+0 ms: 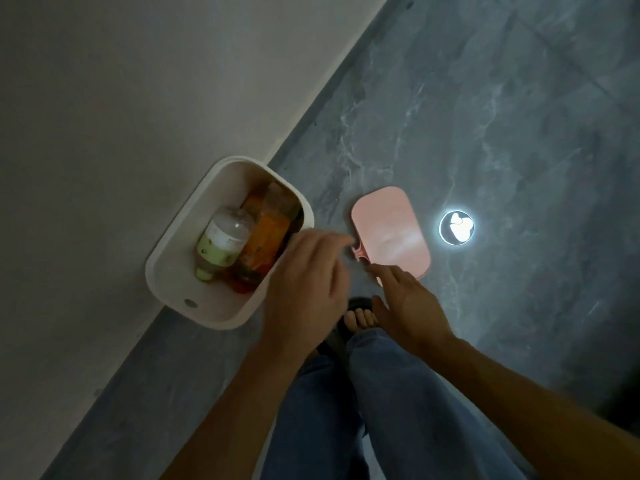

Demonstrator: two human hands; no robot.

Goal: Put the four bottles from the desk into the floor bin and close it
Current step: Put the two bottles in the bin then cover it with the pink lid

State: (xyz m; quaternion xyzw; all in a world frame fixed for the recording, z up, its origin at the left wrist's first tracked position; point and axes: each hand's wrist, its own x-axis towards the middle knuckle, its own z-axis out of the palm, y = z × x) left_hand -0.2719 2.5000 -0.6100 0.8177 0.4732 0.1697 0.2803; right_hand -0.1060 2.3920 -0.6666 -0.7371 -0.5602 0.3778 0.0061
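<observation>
Dim room, grey marble floor [485, 116]: open white bin [166, 271] of bottles [225, 237] against the wall [121, 81]; both hands [304, 285] [408, 306], fingers loosely spread, empty, reach the pink lid [391, 230].

I am standing over the open floor bin [166, 258], which is sitting against the wall [121, 98] on the grey marbled floor [485, 116]. Bottles are lying inside it: a clear bottle with a green label [221, 244] beside an orange-labelled bottle [268, 237]; further ones are too hidden to count. The pink lid [389, 230] is lying flat on the floor just beside the bin. My left hand [306, 282] and right hand [405, 306] are both reaching with loose fingers toward the lid's near edge; contact is unclear. A bright round reflection [456, 227] is showing beyond the lid.
</observation>
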